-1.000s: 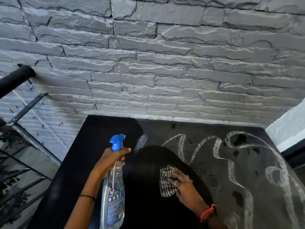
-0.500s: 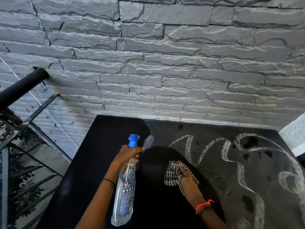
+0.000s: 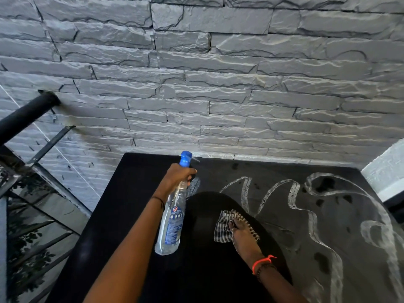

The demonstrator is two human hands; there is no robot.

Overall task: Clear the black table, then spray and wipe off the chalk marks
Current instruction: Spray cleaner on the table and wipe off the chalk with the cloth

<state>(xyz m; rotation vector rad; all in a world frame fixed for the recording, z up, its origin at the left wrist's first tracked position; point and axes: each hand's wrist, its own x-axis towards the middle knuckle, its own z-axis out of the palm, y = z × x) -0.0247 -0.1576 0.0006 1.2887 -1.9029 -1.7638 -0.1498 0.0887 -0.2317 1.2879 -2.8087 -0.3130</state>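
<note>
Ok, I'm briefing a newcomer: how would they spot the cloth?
Find the black table against the stone wall. Near its middle, the right hand presses the cloth; it is checked fabric, unlike the clear bottle in the left hand.

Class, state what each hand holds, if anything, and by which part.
Left hand grips the spray bottle at its neck, under the blue nozzle. Right hand grips nothing: it presses the cloth flat on the table.
</note>
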